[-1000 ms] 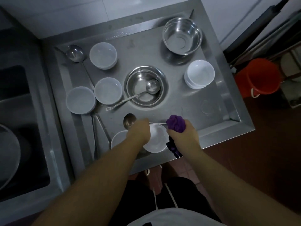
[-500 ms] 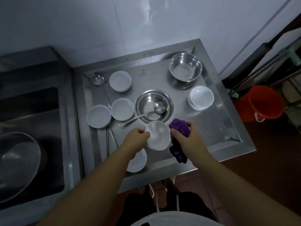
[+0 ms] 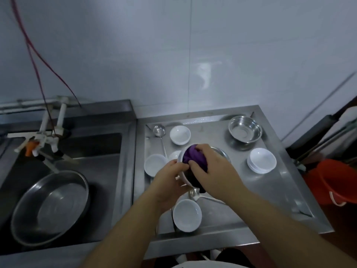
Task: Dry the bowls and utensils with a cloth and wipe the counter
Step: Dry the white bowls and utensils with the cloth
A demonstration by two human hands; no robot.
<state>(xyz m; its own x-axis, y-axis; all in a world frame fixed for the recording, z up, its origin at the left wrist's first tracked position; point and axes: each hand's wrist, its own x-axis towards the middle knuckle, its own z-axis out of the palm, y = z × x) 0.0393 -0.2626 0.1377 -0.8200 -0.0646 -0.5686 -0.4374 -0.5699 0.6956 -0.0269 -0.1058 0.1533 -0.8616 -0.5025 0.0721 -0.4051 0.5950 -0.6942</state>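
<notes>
Raised-rim stainless steel counter (image 3: 270,192) crowded toward back and left, bare steel open along right and front edge. Left hand (image 3: 170,182) grips small white bowl (image 3: 182,176) by rim, lifted and tilted above counter. Right hand (image 3: 214,171) presses bunched purple cloth (image 3: 193,158) into bowl, fingers curled round cloth, fingertips (image 3: 193,163) inside rim. Another white bowl (image 3: 187,215) sits near front edge; stacked white bowls (image 3: 261,160) right; steel bowl (image 3: 245,131) back right. Steel sink (image 3: 108,151) adjoins counter's left edge.
</notes>
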